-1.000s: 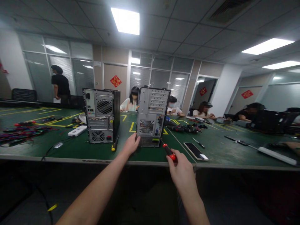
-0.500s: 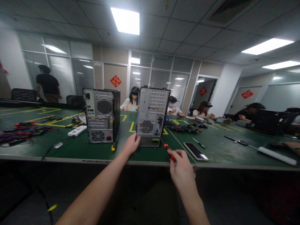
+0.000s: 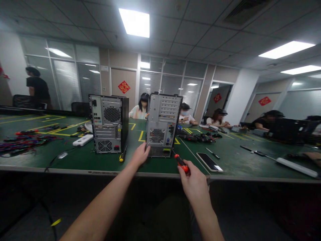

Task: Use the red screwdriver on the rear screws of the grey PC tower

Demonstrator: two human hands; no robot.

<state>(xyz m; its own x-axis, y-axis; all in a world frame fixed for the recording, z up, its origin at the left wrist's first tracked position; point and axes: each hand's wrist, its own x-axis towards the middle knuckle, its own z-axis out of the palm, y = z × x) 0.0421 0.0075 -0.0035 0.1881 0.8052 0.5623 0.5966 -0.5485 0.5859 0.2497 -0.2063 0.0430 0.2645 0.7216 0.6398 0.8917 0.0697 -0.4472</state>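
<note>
A grey metal computer case stands upright on the green table, its rear panel with ports and vents facing me. My left hand is closed against its lower left edge, with the thumb on the corner and the other fingers partly hidden along the side. In my right hand is a red and black screwdriver, gripped by its handle. Its shaft points up and left to the lower right edge of the case. Whether the tip sits in a screw is too small to tell.
A second computer case stands to the left, a yellow and black screwdriver beside it. A phone lies right of my right hand. Bundled cables and loose coloured wires lie on the table. Several people sit beyond.
My right hand's fingers have shifted on the screwdriver, showing more of its handle. My left hand and the case stay put. A person in the background has moved left.
</note>
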